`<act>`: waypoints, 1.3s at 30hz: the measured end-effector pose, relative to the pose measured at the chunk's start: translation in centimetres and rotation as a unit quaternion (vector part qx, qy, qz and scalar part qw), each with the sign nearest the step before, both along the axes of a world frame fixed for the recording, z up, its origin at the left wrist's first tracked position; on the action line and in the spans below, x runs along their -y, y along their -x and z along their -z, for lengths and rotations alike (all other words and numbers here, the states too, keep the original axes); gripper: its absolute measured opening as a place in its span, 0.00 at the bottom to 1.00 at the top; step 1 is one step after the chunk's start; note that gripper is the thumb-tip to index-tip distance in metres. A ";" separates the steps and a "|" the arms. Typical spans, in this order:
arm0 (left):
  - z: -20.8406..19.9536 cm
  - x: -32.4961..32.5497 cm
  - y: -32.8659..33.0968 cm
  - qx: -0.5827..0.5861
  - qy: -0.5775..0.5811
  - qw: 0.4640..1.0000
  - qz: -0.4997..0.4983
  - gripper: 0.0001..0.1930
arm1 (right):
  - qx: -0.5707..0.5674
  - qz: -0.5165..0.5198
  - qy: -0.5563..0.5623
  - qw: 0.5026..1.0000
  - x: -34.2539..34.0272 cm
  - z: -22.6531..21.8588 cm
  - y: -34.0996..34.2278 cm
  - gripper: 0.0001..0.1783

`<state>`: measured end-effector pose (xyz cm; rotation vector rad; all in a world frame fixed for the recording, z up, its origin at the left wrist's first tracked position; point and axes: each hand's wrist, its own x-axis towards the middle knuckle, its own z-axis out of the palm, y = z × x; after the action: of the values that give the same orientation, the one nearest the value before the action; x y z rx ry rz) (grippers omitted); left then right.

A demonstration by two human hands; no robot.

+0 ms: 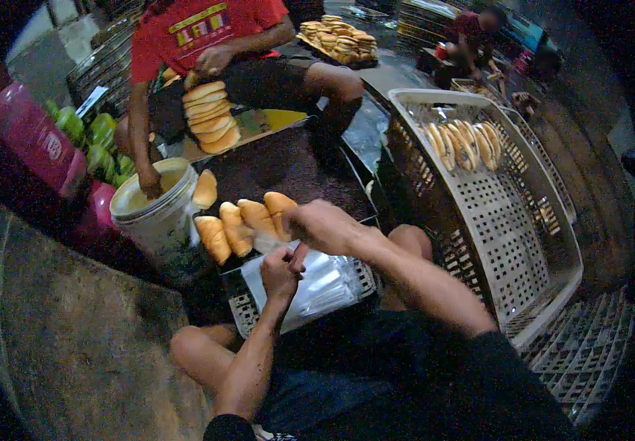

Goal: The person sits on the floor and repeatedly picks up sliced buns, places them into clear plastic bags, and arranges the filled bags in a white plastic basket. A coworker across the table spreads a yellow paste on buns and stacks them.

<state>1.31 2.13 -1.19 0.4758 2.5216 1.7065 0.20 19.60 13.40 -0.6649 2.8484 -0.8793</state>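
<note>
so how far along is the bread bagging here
Done: a few bagged rolls lie in the white crate. In hand: the right hand is on a roll; the left hand pinches the clear bags. Left: about four loose rolls, and the co-worker's stack.

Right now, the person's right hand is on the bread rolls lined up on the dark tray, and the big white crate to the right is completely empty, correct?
Not quite. The right hand is on the bread rolls, but the white crate is not empty: the head view shows a row of rolls at its far end.

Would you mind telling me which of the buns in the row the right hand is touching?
The rightmost bun of the row: the right hand rests on it, while the other three lie apart to its left.
</note>
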 end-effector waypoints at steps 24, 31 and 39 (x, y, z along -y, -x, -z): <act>-4.6 9.2 8.9 0.051 -0.458 0.803 -0.379 0.37 | 0.001 0.234 0.206 0.950 -3.9 8.8 6.7 0.32; -4.1 7.4 9.0 -0.028 -0.356 0.855 -0.376 0.38 | 0.090 0.262 0.469 0.838 -7.2 -2.6 -1.0 0.29; -5.5 9.4 7.8 -0.035 -0.440 0.796 -0.414 0.33 | 0.102 0.288 0.488 0.817 -4.7 -4.5 -2.7 0.23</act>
<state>-6.53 -7.24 4.33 -0.7206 1.8618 3.1810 2.92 24.33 17.86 0.3231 2.2180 -2.3648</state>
